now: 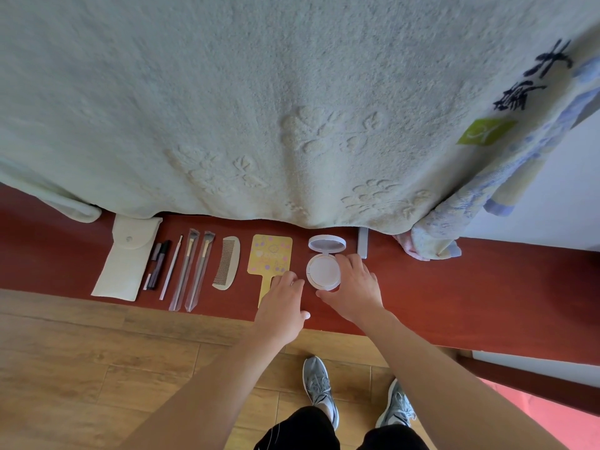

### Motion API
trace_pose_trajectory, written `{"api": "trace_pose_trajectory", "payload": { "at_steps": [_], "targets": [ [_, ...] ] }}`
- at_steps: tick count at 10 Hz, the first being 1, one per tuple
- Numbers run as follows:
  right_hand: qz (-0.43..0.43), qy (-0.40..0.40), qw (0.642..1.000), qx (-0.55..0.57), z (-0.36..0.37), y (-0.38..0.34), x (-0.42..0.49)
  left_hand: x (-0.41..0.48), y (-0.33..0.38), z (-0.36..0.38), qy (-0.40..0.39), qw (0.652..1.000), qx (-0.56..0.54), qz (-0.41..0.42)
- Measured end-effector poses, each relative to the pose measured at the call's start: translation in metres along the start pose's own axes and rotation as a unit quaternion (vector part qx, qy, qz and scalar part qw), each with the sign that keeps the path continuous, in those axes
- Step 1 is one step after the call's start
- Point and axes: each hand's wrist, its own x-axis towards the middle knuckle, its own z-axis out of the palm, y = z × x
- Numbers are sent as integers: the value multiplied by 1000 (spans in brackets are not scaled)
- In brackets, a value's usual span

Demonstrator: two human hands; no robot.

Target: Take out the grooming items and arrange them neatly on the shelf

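Nearest: 2 grey lace-up sneakers (319, 389) on the wood-plank floor (81, 352), with black trouser legs (302, 430) at the frame's bottom edge. 2 bare forearms reach forward to the dark red wooden shelf (454, 287).

Left hand (283, 295): fingers bent, tips down over the handle of the yellow patterned paddle mirror (271, 254), thumb out to the side and free. Can't tell if it grips the handle or just rests there.

Right hand (355, 289): fingers curled over the right rim of the round white compact (323, 271), thumb at the near rim, pinching the base.

Compact: 1x, lying on the shelf just right of the mirror. Hinged lid tipped up on the far side, greyish disc inside it. Base shows a flat white round pad inside a white ring.

Row on the shelf left of the mirror, all lying lengthwise near-to-far:
- 1 pale curved comb (227, 263)
- 2 slim makeup brushes in clear plastic sleeves (186, 271)
- 1 thin pale stick (171, 267)
- 2 dark slim tubes (159, 264), close together, count unsure
- 1 cream fabric pouch with snap flap (125, 258), at the left end

Just beyond the compact, to its right: 1 small pale lilac bar (363, 243), far end at the towel edge.

Farthest: 1 large pale green embossed towel (259, 92) hanging over the back of the shelf, and 1 blue-and-yellow patterned towel (454, 222) to its right.
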Motion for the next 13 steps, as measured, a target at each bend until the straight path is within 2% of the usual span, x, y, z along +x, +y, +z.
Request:
{"api": "trace_pose_trajectory", "payload": {
  "at_steps": [13],
  "targets": [
    [20, -19, 1000, -3, -9, 1, -11, -4, 6, -1, 3, 1000, -20, -21]
  ]
}}
